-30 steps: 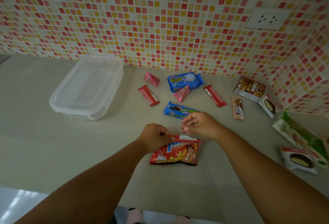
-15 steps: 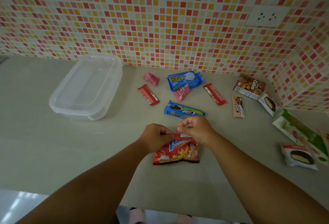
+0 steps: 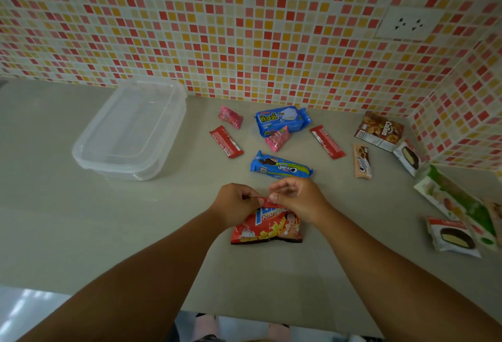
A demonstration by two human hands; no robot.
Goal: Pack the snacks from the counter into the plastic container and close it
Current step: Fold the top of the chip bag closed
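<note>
Pinched at its top seal by left hand [image 3: 235, 204] and right hand [image 3: 296, 198], red potato snack bag [image 3: 267, 229] on counter [image 3: 81, 233] near front edge, well apart from lidded plastic container [image 3: 130, 130]; likely light, crinkly, crushable, best held by seal

both forearms are showing bare, with no sleeve reaching into view. the left hand [image 3: 235, 204] and right hand [image 3: 298, 200] are wearing no rings, bands or gloves.
</note>
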